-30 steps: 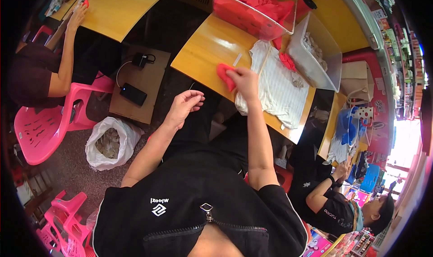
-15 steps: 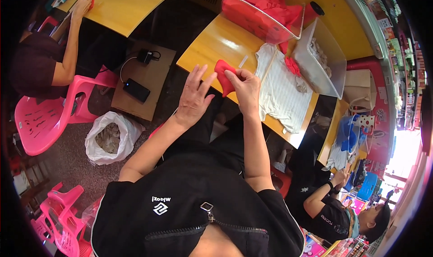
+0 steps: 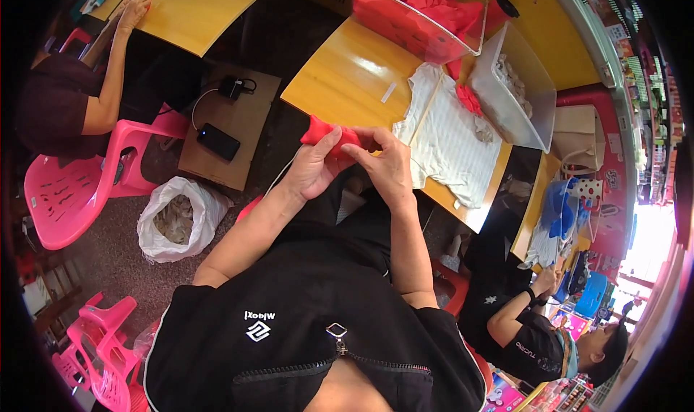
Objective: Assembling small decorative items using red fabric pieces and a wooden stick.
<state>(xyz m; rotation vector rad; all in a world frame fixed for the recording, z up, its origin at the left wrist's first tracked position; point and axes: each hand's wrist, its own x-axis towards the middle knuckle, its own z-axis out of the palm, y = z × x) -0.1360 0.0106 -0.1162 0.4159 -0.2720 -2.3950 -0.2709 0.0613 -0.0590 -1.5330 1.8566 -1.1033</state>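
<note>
A small red fabric piece (image 3: pixel 327 133) is held between both of my hands just off the near edge of the yellow wooden table (image 3: pixel 347 79). My left hand (image 3: pixel 312 169) grips it from below and the left. Fingers of my right hand (image 3: pixel 385 168) pinch its right end. Beyond the hands, a white ribbed cloth (image 3: pixel 448 139) lies spread on the table with a thin stick across it. A second red scrap (image 3: pixel 468 98) rests at the cloth's far edge.
A clear bin of red fabric (image 3: pixel 419 14) and a clear bin of pale pieces (image 3: pixel 517 87) stand at the table's far side. A white sack (image 3: pixel 177 217), pink chairs (image 3: pixel 69 188), and a phone on a cardboard board (image 3: pixel 217 142) are left. Other people sit at left and lower right.
My right hand lifted the red piece off the table and drew it toward me. My left hand rose from my lap and took hold of it too.
</note>
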